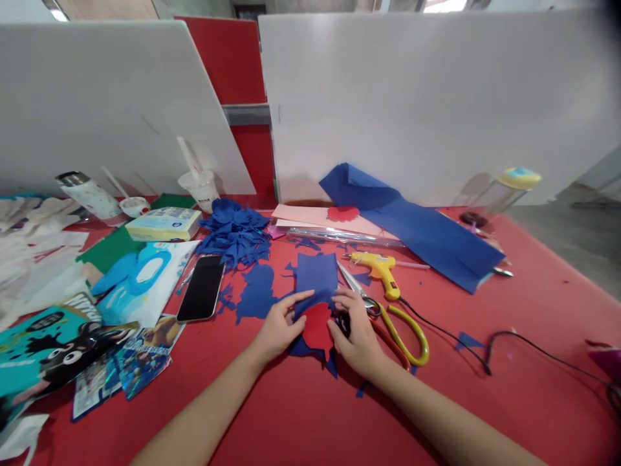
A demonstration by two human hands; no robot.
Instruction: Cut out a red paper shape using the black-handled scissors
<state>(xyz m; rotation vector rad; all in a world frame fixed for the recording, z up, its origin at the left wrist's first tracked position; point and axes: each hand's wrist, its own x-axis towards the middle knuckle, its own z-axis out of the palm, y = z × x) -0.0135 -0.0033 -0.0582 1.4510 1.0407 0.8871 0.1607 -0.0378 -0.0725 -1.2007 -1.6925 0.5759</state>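
Observation:
A red cut-out with a scalloped edge point(317, 328) lies on top of a piece of blue craft sheet point(301, 347) in front of me. My left hand point(284, 323) grips both layers along their left side, thumb on the red. On the opposite side, my right hand point(358, 333) pinches the same layers with bent fingers. Something black shows under the right fingers; I cannot make out what it is. Just beyond, a blue rectangle point(316, 272) lies flat. Large scissors with yellow and red handles point(407, 333) rest beside my right hand.
A yellow glue gun point(383, 268) with a black cord lies right of centre. A phone point(201, 288), a blue cut shape point(257, 292) and a heap of blue pieces point(235, 233) are left. Behind are a long blue sheet point(412, 223), a cup point(200, 188) and white panels point(436, 97).

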